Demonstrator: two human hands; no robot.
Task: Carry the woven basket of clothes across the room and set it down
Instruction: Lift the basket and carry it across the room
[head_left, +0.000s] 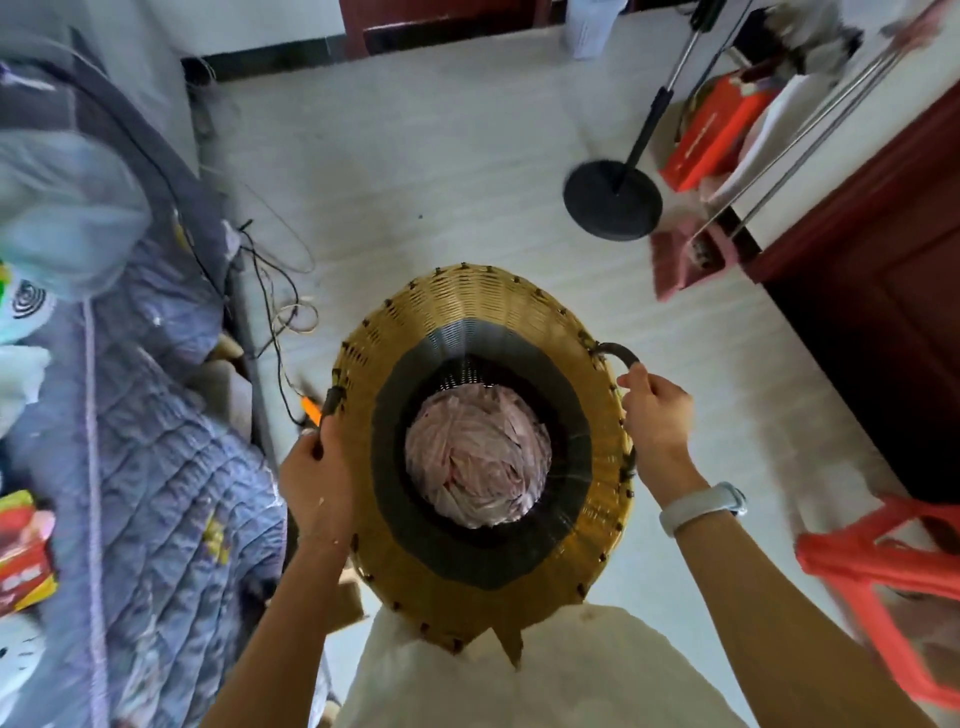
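Looking straight down, the woven basket (483, 457) was up off the pale tiled floor (415, 171), held close against the person's light shirt (545, 680) with its open mouth facing the camera. Its wall was tan wicker near the rim and ringed with a dark band lower down, and at the bottom sat a bundle of pale pink clothes (478, 457). The left hand (314, 483) was on the basket's left side, fingers (318, 449) curled tight around the dark handle (332, 402) there. The right hand (657, 415) matched it on the other side, its fingers wrapped around the dark loop handle (618, 353) at the right rim, and a white band (701, 506) sat on that wrist. Both arms reached in from the bottom of the view. To the left ran a bed with a grey-blue quilted cover (156, 415), and loose cables (275, 312) trailed on the floor just beside it. Ahead and to the right stood a black round stand base (613, 200) with its pole rising, near a red box (711, 135) and a pink dustpan (685, 260). A dark red wooden door (883, 260) filled the right edge, and a red plastic stool (883, 571) stood near the right forearm.
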